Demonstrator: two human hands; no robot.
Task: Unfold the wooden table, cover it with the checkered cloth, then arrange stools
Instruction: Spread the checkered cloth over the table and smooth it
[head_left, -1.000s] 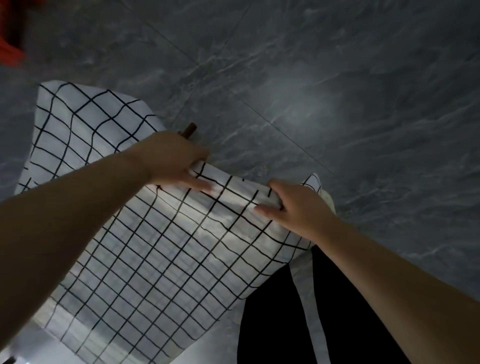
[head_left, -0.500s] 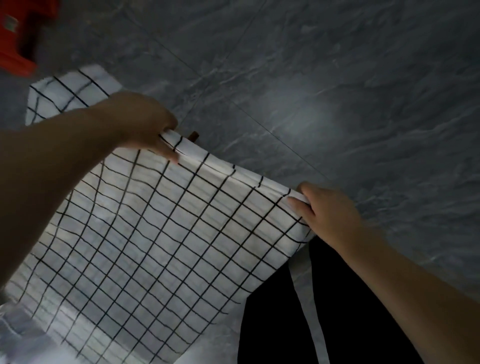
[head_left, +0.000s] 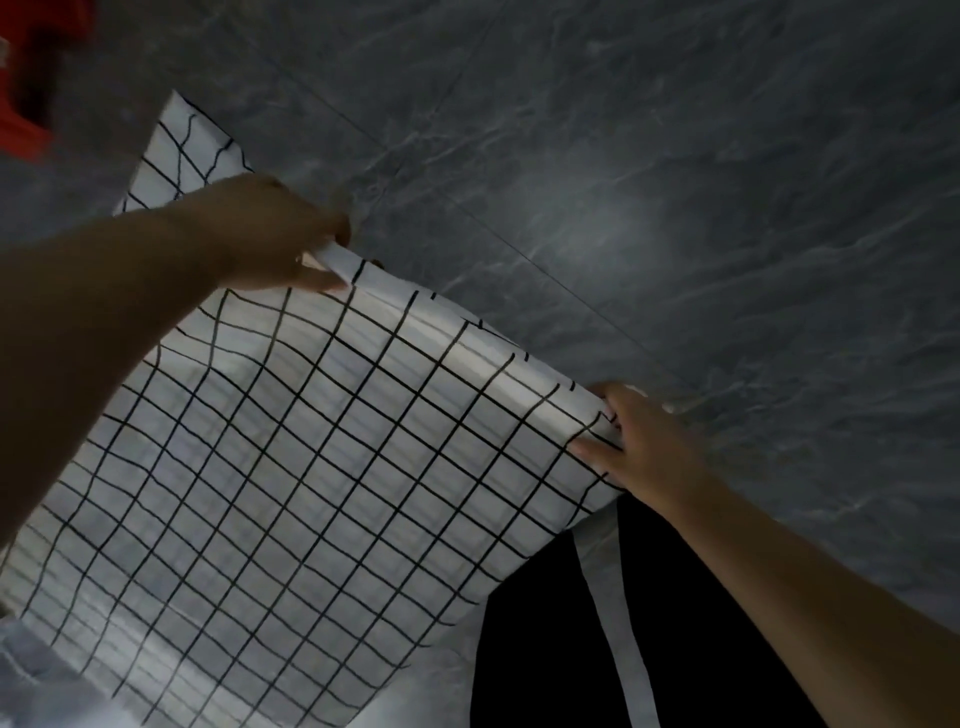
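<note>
Two hands hold the checkered cloth (head_left: 311, 467) spread by its far edge above the grey marbled floor (head_left: 675, 182): the left hand (head_left: 275, 239) pinches one end, the right hand (head_left: 644, 441) grips the other corner. Black trousers (head_left: 545, 649) show beneath; something red (head_left: 26, 124) sits far left.

A dim room seen from above, its floor (head_left: 753, 130) laid in large dark grey tiles with pale marble-like veining, thin straight grout lines (head_left: 521, 249) crossing it diagonally, a soft hazy patch of reflected light (head_left: 618, 223) right of centre, and a blurred red object (head_left: 23, 132) cut off at the top left corner.
</note>
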